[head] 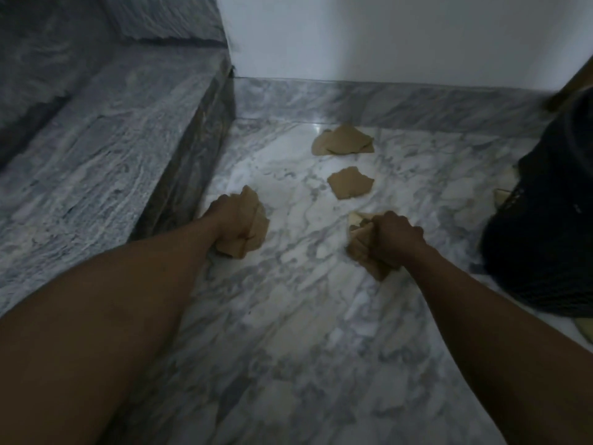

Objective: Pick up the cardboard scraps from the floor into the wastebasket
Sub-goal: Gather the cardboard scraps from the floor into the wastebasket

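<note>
My left hand (pixel 226 216) is closed around a bunch of brown cardboard scraps (pixel 255 226) just above the marble floor, close to the step. My right hand (pixel 396 240) grips another bunch of scraps (pixel 361 242) near the middle of the floor. Two loose scraps lie farther ahead: a small one (pixel 350 183) and a larger, folded one (pixel 345 140) near the skirting. The black mesh wastebasket (pixel 542 220) stands at the right edge, to the right of my right hand. A pale scrap (pixel 501 197) peeks out beside its wall.
A raised grey marble step (pixel 106 149) runs along the left side. A white wall (pixel 385 36) with a marble skirting (pixel 401 101) closes the far end. A dark brown stick-like thing (pixel 574 81) leans above the basket at the upper right.
</note>
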The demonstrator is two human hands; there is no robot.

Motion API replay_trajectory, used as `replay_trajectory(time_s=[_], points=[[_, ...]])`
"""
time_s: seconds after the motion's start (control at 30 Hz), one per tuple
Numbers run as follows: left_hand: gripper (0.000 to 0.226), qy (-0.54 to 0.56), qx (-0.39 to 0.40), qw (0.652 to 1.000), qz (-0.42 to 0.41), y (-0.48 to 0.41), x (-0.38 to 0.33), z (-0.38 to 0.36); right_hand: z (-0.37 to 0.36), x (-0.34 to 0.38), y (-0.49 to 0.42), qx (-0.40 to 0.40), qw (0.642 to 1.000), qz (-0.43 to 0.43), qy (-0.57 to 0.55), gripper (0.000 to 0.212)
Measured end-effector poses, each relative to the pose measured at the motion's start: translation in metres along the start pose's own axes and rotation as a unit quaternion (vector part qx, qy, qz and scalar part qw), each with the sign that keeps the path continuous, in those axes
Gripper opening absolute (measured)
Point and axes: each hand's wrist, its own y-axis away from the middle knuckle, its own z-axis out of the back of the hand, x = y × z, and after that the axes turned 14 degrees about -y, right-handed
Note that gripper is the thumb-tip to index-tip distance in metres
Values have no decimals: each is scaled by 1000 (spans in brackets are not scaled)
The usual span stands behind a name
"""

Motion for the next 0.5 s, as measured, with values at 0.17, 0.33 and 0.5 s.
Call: replay_trajectory(time_s=[0.17,0.33,0.5], points=[[57,342,96,932,-67,-4,-18,-22,2,9,-8,44,998,-23,-31,58],[50,255,14,967,-8,5,-30,-36,3,18,-4,61,998,-35,-9,57],[93,250,32,968,-4,1,-25,-48,-5,12,6,49,999,-20,13,59]])
